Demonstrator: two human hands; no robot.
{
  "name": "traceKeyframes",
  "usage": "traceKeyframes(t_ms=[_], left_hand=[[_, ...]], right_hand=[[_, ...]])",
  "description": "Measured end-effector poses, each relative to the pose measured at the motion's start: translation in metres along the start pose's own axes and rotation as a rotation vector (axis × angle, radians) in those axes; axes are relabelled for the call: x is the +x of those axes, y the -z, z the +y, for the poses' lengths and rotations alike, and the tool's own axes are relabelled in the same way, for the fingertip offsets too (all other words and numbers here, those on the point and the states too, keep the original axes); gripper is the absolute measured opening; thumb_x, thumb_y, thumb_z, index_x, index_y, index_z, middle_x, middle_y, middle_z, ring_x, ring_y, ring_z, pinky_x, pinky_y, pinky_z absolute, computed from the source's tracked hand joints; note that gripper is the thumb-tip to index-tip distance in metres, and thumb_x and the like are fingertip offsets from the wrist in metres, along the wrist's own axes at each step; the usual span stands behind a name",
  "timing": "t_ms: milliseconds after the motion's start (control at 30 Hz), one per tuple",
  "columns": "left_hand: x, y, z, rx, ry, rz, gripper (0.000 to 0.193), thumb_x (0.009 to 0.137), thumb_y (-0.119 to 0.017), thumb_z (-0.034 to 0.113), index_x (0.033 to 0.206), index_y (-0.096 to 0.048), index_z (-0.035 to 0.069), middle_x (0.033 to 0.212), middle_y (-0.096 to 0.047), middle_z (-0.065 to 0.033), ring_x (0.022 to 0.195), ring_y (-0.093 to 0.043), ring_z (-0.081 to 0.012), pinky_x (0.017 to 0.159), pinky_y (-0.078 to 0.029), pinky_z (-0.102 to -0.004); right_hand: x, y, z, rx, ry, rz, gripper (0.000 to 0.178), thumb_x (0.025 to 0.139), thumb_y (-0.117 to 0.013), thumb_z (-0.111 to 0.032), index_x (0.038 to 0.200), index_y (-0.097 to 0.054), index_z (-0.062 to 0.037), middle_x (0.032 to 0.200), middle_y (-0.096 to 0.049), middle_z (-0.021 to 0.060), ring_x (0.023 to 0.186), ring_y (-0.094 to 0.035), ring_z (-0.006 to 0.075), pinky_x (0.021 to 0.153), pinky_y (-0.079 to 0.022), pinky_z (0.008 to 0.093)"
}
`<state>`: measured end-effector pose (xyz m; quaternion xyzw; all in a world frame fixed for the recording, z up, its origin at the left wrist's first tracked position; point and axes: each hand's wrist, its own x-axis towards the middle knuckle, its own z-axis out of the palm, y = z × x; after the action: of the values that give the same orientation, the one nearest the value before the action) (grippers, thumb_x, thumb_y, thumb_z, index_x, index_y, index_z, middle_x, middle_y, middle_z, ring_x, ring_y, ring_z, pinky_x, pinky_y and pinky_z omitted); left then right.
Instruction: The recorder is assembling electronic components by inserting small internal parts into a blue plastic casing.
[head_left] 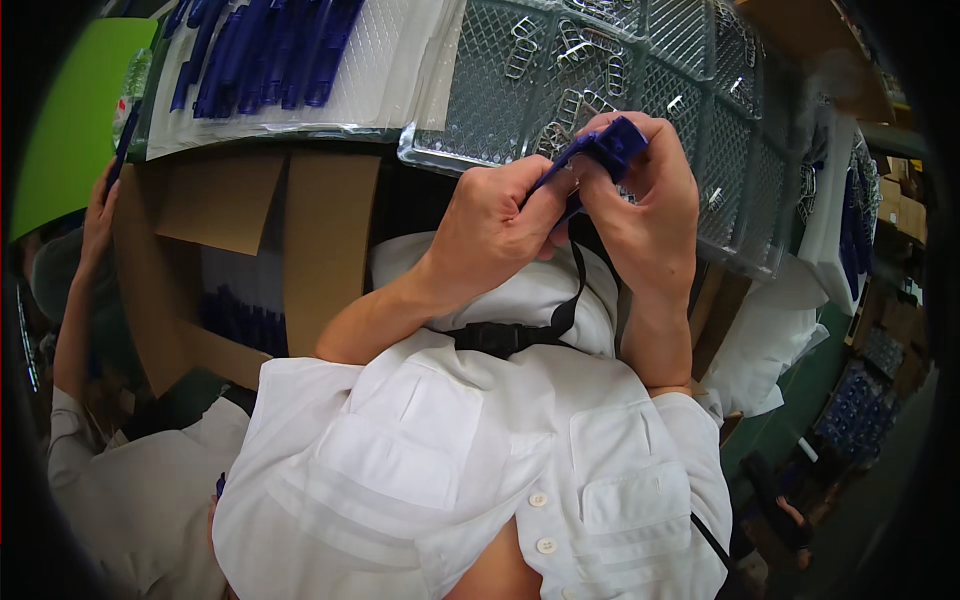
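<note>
Both hands are raised in front of my chest, closed on one dark blue plastic part (620, 146) with a squared, hollow end. My left hand (488, 222) pinches its narrower stretch between thumb and fingers. At the squared end, my right hand (650, 200) grips with the thumb pressed against the part. Fingers cover much of it, and whether a small metal piece is also in them cannot be made out. Just beyond the hands, a clear textured tray (470, 125) with compartments holds several bent metal wire clips (572, 45).
Long blue plastic parts (265, 55) lie on white sheeting at the far left. Below them stands an open cardboard box (330, 250) with more blue pieces inside. A co-worker's hand (98, 215) holds a blue part at the left. Another blue-part stack (855, 225) is at right.
</note>
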<state>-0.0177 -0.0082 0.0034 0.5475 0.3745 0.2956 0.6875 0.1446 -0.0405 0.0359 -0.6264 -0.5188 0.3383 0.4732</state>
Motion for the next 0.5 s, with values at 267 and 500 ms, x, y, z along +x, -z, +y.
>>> traceKeyframes(t_ms=[267, 500], left_hand=[[0.007, 0.016, 0.013, 0.230, -0.237, -0.093, 0.031, 0.102, -0.067, 0.025, 0.116, -0.068, -0.002, 0.076, -0.067, -0.0056, 0.062, -0.060, -0.0143, 0.062, -0.051, -0.0280], [-0.021, 0.017, 0.037, 0.334, -0.412, -0.175, 0.056, 0.095, -0.071, 0.012, 0.144, -0.053, -0.007, 0.112, -0.063, -0.0150, 0.091, -0.064, -0.0211, 0.081, -0.052, -0.0313]], right_hand=[[0.018, 0.009, 0.015, 0.337, 0.157, -0.008, 0.026, 0.089, -0.067, 0.010, 0.113, -0.060, 0.0011, 0.112, -0.066, 0.0143, 0.101, -0.066, 0.0186, 0.088, -0.056, 0.0312], [0.006, 0.035, 0.029, 0.908, 0.103, -0.100, 0.054, 0.089, -0.073, -0.007, 0.138, -0.052, 0.0040, 0.138, -0.056, 0.0293, 0.120, -0.063, 0.0355, 0.103, -0.052, 0.0448]])
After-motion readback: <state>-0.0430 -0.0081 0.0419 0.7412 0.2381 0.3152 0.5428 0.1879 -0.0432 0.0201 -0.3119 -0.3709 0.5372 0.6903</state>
